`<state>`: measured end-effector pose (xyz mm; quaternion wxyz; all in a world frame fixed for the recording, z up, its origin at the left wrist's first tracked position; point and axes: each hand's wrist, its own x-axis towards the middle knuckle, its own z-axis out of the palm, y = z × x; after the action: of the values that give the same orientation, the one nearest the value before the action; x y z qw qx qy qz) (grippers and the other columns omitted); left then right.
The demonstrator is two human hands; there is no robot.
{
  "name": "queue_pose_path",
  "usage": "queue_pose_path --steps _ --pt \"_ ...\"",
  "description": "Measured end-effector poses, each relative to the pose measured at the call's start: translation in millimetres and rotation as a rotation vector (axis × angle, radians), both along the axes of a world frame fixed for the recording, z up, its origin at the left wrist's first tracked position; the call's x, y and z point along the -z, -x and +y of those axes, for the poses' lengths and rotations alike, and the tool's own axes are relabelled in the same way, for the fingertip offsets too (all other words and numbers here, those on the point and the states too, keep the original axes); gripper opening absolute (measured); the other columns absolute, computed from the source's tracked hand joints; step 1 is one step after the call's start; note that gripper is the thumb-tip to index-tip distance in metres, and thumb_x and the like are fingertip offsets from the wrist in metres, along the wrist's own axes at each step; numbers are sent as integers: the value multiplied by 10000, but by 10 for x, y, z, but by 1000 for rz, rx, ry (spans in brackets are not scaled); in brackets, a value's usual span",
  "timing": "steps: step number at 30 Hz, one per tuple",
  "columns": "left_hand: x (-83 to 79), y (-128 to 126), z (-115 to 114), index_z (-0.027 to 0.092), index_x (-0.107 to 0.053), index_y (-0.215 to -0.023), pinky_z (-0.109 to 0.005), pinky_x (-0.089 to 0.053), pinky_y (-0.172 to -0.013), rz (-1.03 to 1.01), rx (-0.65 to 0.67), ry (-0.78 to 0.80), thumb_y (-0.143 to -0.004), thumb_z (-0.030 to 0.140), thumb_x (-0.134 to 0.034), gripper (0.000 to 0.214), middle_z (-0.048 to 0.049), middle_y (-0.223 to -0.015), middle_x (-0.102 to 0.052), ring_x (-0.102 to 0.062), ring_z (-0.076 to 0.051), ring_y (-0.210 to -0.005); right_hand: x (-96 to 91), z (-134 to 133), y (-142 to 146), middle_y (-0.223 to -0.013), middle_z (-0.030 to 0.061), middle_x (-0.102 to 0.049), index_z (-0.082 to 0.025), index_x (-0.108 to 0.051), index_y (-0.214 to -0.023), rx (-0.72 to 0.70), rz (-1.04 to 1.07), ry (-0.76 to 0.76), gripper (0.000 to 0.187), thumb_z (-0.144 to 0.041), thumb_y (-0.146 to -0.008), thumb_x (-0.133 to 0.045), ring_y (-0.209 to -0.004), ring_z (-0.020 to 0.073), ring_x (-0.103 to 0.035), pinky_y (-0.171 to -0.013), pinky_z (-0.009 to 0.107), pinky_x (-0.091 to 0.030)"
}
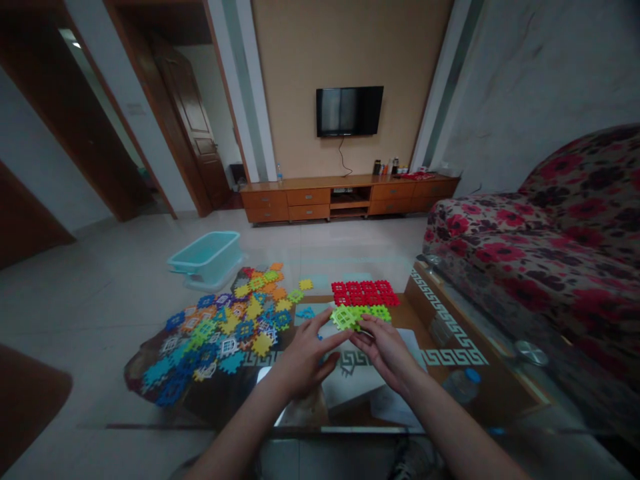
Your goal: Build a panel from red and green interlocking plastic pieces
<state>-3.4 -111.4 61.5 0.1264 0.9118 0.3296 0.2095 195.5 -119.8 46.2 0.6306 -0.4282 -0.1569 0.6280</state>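
Observation:
Between my two hands, over the glass table, is a light green plastic interlocking tile with a window-grid pattern. My left hand has its fingertips at the tile's left and lower edge. Its right lower corner is pinched by the thumb and fingers of my right hand. Just behind, more light green tiles form a row, partly hidden by the held tile. Beyond that row lies a flat block of joined red tiles.
A heap of mixed coloured tiles spreads over the left of the glass table. On the floor behind it stands a turquoise bin. A bottle with a blue cap shows at right, and a floral sofa flanks the table.

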Motion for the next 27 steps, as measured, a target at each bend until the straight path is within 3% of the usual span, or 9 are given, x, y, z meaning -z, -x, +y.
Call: queue_pose_path --steps 8,15,21,27 --pt "7 -24 -36 424 -428 -1428 -543 -400 -1097 -11 31 30 -893 193 -593 606 -64 -1591 -246 -351 -308 -1412 -20 -32 29 -876 45 -714 -183 -634 -847 -38 13 -20 284 -278 -655 -820 -760 171 -685 -701 293 -583" --pt "11 -40 -43 432 -461 -1394 -527 -412 -1101 -45 58 61 -882 163 -601 596 -44 -1606 -220 -397 -301 -1389 20 -37 24 -774 2 -694 -202 -593 -811 -32 -64 17 347 -204 -594 -864 -689 125 -648 -649 230 -570" --pt "105 -79 13 317 -307 -1485 -491 -415 -1106 -222 -46 81 -871 263 -648 704 -107 -1482 -418 -447 -268 -1339 43 -49 31 -775 2 -697 -206 -593 -837 -77 -61 31 344 -206 -616 -856 -698 141 -670 -677 265 -593" --pt "167 -94 47 252 -468 -1334 -447 -469 -1040 -298 -167 52 -855 350 -683 534 -89 -1285 -573 -542 -252 -1211 15 -80 98 -777 11 -702 -202 -586 -844 -120 -53 28 341 -198 -628 -850 -672 139 -670 -657 260 -598"
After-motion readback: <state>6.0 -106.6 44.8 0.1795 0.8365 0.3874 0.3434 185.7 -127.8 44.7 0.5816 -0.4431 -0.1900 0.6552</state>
